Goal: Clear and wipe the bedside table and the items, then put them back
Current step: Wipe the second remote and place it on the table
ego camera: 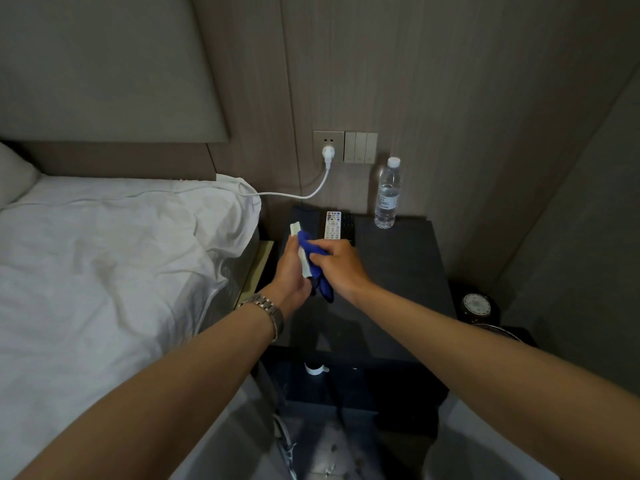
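Gripping a white item (300, 249), left hand (290, 271) meets right hand's (337, 265) blue cloth (313, 252).

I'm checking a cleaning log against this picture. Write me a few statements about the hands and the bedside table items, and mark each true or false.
1. The left hand holds a pale, flat object. True.
2. The right hand presses a red cloth against it. False: the cloth is blue.
3. The water bottle lies on its side. False: it stands upright at the back of the bedside table.
4. A white remote control lies on the table beyond the hands. True.
5. The wall socket is unused. False: a white plug is in it.
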Tool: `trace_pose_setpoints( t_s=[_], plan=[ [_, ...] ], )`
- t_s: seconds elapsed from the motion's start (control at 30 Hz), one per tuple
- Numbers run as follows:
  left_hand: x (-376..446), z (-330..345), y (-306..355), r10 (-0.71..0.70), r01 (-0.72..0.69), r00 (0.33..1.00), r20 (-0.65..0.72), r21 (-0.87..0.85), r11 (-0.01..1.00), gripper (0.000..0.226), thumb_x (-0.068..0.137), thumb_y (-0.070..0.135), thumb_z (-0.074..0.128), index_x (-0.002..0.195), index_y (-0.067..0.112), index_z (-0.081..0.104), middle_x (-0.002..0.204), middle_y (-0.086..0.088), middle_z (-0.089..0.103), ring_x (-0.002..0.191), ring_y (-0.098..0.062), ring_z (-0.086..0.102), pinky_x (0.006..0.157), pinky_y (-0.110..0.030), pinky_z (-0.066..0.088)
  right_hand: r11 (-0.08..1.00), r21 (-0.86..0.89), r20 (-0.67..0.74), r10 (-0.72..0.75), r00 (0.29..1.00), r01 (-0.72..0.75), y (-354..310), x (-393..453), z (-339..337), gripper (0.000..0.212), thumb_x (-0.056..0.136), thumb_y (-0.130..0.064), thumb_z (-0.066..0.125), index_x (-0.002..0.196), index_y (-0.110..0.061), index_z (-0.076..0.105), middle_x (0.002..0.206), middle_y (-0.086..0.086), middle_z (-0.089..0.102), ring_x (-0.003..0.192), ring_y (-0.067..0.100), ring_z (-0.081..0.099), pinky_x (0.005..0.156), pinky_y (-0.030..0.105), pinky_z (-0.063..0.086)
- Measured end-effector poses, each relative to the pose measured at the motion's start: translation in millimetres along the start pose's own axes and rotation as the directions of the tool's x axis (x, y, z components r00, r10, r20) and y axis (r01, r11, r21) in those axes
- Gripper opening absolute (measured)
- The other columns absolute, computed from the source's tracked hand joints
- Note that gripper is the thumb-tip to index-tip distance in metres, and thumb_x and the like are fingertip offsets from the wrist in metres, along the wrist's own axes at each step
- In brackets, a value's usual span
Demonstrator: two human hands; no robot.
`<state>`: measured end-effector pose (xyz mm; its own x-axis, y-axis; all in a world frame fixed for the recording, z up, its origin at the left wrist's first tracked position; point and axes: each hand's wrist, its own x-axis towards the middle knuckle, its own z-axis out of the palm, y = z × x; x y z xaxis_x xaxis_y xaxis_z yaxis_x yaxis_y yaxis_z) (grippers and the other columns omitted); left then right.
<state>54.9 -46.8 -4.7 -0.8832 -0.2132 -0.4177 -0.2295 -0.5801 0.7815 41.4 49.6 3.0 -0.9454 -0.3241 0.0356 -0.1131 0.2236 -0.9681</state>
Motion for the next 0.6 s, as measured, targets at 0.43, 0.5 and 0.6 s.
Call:
trace_pose_setpoints(
  t_s=[0.43,0.5,0.6],
  plan=[
    [17,-15,1,-0.070,0.066,0.996,-0.052,-0.080,0.995,0.050,0.098,0.035,0.057,0.145,0.025,0.043,0.125,-0.011,0.060,0.106,-0.023,0.065,0.079,-0.038,0.058,0.990,0.049,0.047,0.131,0.990,-0.133,21,-17,-6,0.036,0.084,0.006,0.049,0.076,-0.023,0.069,0.092,0.003,0.070,0.098,0.024,0.064,0.092,0.042,0.049],
    [18,-11,0,0.002,0.000,1.000,-0.024,0.075,0.997,0.052,0.098,0.032,0.058,0.147,0.034,0.038,0.120,-0.006,0.060,0.100,-0.018,0.063,0.079,-0.035,0.057,0.981,0.029,0.022,0.189,0.982,-0.190,30,-18,-6,0.021,0.087,-0.007,0.048,0.081,-0.021,0.064,0.093,0.008,0.068,0.097,0.030,0.063,0.093,0.048,0.049],
    [19,-1,-4,0.057,-0.070,0.997,0.056,0.259,0.963,0.050,0.100,0.033,0.055,0.147,0.033,0.038,0.119,-0.003,0.060,0.101,-0.020,0.065,0.067,-0.030,0.058,0.975,0.067,-0.035,0.215,0.976,-0.212,38,-18,-11,0.023,0.095,-0.039,0.050,0.092,-0.020,0.062,0.092,0.007,0.066,0.091,0.027,0.064,0.092,0.049,0.049]
  ],
)
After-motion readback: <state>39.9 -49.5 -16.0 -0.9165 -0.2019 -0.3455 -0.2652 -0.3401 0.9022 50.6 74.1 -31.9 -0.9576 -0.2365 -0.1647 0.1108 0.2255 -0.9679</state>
